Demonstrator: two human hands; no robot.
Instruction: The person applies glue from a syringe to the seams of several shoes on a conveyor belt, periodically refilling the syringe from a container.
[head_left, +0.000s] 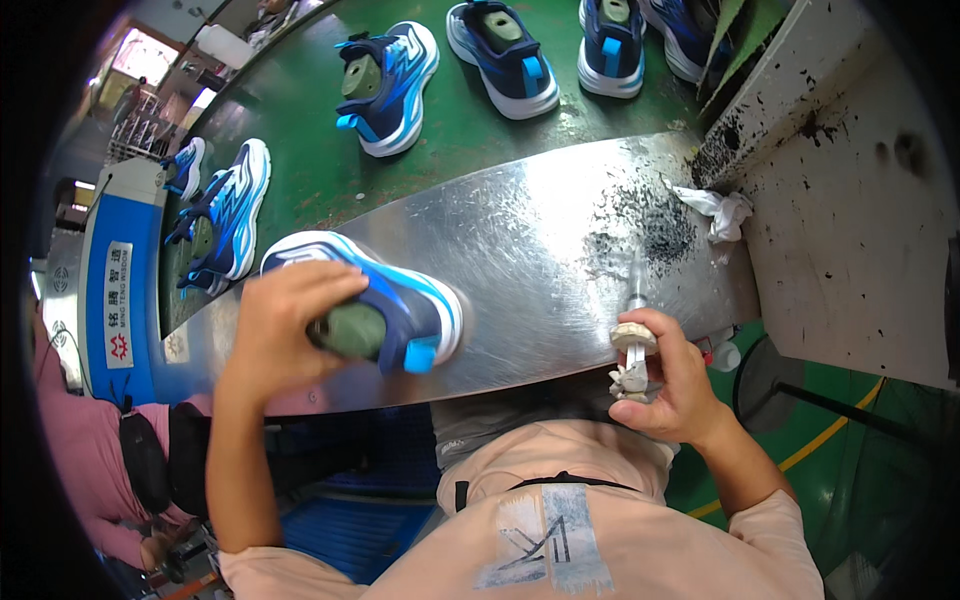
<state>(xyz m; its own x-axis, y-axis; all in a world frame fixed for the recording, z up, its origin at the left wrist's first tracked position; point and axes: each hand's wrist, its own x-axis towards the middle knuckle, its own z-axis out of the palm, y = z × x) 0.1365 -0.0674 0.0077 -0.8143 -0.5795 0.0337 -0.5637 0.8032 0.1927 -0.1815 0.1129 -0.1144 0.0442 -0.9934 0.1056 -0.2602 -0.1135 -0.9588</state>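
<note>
My left hand (290, 320) grips a blue and white running shoe (395, 300) by its side, fingers bent over the upper. The shoe lies over the metal plate (520, 240), its heel and light-blue pull tab toward the right. A green shoe last (350, 331) fills its opening. In my right hand (680, 385), near the plate's front edge, is a small tool (632, 345) with a cream round collar and a thin, shiny tip pointing away from me. Its exact kind I cannot make out. Dark smears of residue (650, 225) mark the plate beyond the tip.
More running shoes on lasts, such as one shoe (390, 88), stand on the green table (300, 130). A crumpled white tissue (722, 212) lies by the stained, pale panel (850, 200) at right. A person in pink (95, 450) is at the left.
</note>
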